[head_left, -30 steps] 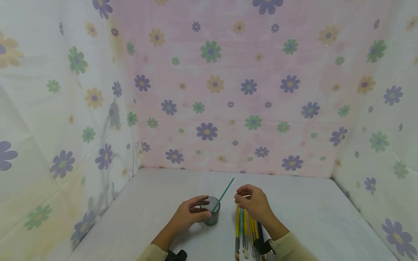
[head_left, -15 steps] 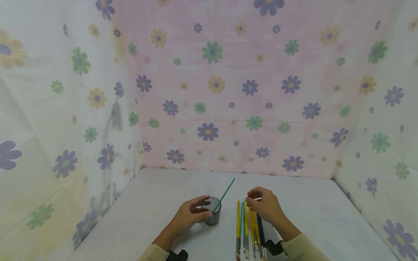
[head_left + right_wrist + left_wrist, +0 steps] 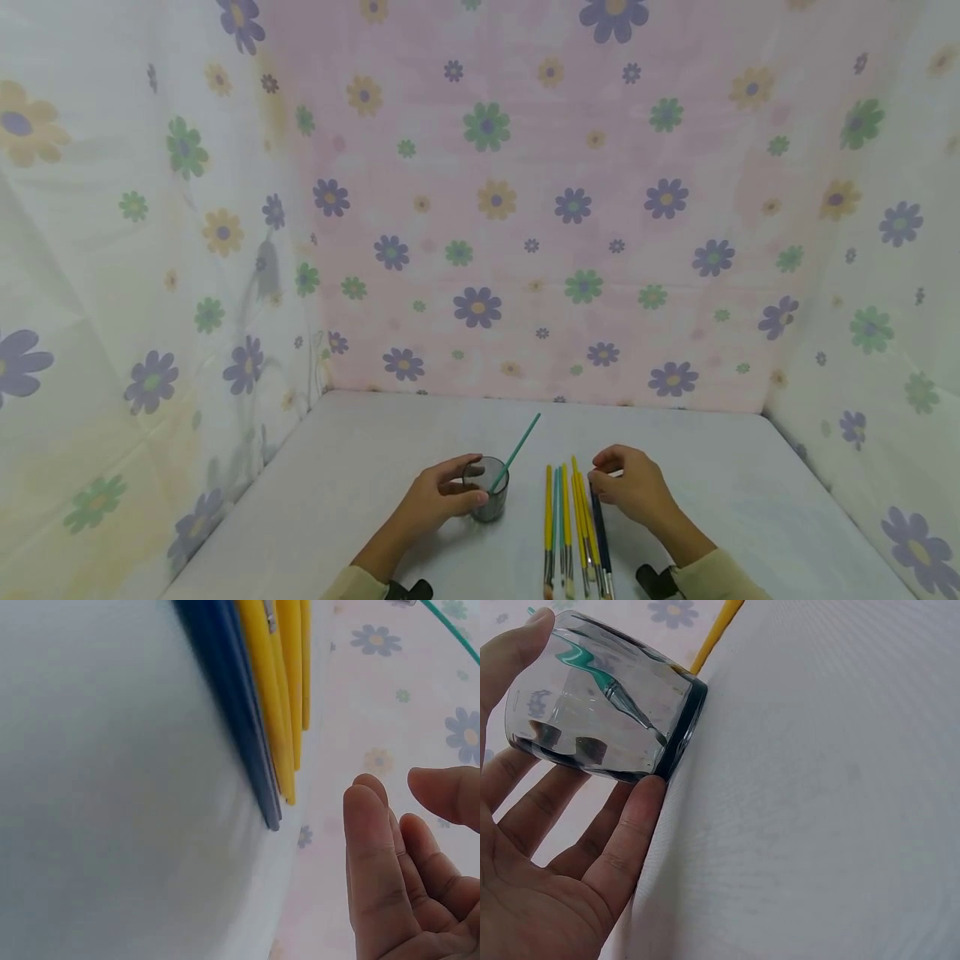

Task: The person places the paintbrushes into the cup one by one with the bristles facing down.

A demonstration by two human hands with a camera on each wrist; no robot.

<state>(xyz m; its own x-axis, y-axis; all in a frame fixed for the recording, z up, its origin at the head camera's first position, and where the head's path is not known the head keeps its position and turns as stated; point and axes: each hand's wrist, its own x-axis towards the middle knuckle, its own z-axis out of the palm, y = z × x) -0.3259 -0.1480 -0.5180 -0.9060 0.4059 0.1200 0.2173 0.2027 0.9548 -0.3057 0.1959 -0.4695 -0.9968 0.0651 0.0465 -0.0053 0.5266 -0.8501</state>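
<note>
A clear glass (image 3: 487,502) stands upright on the table, a green brush (image 3: 519,446) leaning in it, bristle end down in the left wrist view (image 3: 634,710). My left hand (image 3: 435,500) grips the glass from the left, thumb on the near side. My right hand (image 3: 637,487) hovers by the handle tips of the dark blue brushes (image 3: 601,533), holding nothing; in the right wrist view its thumb and fingers stand apart (image 3: 397,877). Yellow brushes (image 3: 548,521) and green ones (image 3: 561,517) lie left of the blue ones, bristles toward me.
The white table (image 3: 405,425) is bounded by a pink flowered cloth (image 3: 525,167) at the back and pale flowered cloths at the left (image 3: 97,292) and right (image 3: 885,433). Dark wrist devices show near both sleeves.
My right hand has moved right, from above the yellow brushes to beside the tips of the dark blue ones. My left hand keeps its grip on the glass.
</note>
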